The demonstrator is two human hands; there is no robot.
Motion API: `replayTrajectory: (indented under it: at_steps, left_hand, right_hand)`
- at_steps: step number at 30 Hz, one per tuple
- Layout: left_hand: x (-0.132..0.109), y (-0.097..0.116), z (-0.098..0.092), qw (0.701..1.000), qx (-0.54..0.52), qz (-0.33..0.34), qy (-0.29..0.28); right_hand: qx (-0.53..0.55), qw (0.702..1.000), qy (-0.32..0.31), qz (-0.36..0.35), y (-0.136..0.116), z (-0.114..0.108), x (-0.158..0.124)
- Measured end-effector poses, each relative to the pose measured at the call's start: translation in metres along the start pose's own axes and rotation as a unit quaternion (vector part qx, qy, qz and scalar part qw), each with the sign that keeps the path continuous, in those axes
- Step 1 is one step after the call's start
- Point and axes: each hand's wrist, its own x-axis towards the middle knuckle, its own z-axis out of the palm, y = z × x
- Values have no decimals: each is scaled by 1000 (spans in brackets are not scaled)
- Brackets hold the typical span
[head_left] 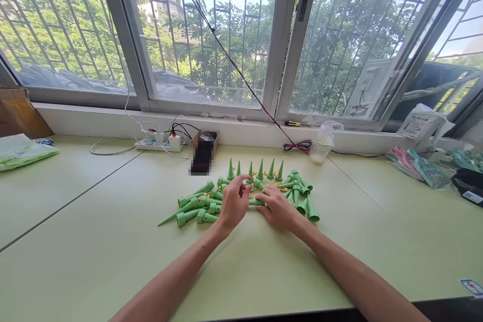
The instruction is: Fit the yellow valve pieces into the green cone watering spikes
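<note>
A heap of green plastic cone spikes (196, 207) lies on the pale green table (94, 241), mixed with small yellow parts (277, 187). Several cones (260, 170) stand upright in a row behind the heap. My left hand (234, 204) hovers over the middle of the heap with curled fingers, thumb and forefinger pinched near a small piece I cannot make out. My right hand (277, 207) rests palm down on the cones beside it, fingers bent toward the left hand.
A power strip (160, 143) with cables sits by the windowsill, a dark box (204, 153) next to it. A clear plastic cup (320, 148) stands at the back right. Packets (417, 167) lie far right, a green cloth (22, 153) far left.
</note>
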Motion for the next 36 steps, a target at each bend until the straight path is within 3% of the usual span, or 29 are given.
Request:
replayTrajectory:
  at_steps: [5, 13, 19, 26, 30, 36]
  left_hand:
    - [-2, 2, 0, 1000, 11, 7, 0]
    - [-7, 3, 6, 999, 3, -2, -37]
    - [-5, 6, 6, 988, -118, -66, -80]
    - [-3, 4, 13, 934, -293, -154, -133]
    - [-4, 1, 14, 933, -297, -164, -117]
    - [-3, 1, 11, 956, -226, -173, -71]
  right_hand:
    - [16, 998, 43, 32, 2, -6, 1]
    - [99, 976, 180, 66, -7, -7, 1]
    - [129, 974, 160, 96, -12, -8, -1]
    - [162, 973, 120, 115, -14, -4, -2]
    - [176, 971, 101, 124, -9, -6, -1]
    - [128, 972, 141, 137, 10, -11, 0]
